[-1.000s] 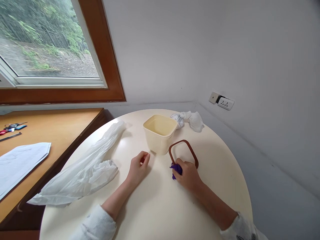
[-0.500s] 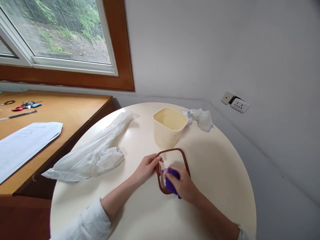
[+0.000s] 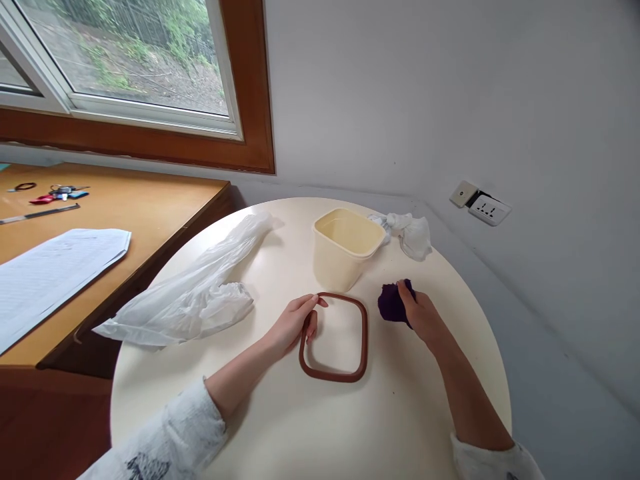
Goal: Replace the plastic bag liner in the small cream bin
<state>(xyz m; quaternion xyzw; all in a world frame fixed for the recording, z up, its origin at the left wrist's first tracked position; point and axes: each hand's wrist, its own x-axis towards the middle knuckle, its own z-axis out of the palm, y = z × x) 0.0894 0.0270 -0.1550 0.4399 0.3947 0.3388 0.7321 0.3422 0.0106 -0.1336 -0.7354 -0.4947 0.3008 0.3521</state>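
Note:
A brown square frame with rounded corners (image 3: 365,340) is gripped at its upper left corner by my left hand (image 3: 296,325), the fingers wrapped round its edge. Through its open middle the white tabletop shows. To the right, my right hand (image 3: 419,312) pinches a crumpled dark purple cloth (image 3: 393,305), apart from the frame. Just beyond the frame stands a cream plastic bin (image 3: 334,262), upright, with its open top facing up.
The round white table (image 3: 400,427) carries a long crumpled clear plastic bag (image 3: 195,300) at left and a knotted white plastic bag (image 3: 414,237) behind the bin. On the wooden desk (image 3: 165,200) lie papers (image 3: 60,273) and keys (image 3: 63,192). A wall socket (image 3: 490,210) is at right.
My right hand has moved the purple cloth off the frame, to the right and farther away. My left hand keeps its hold, and the frame has turned slightly. The view has shifted a little.

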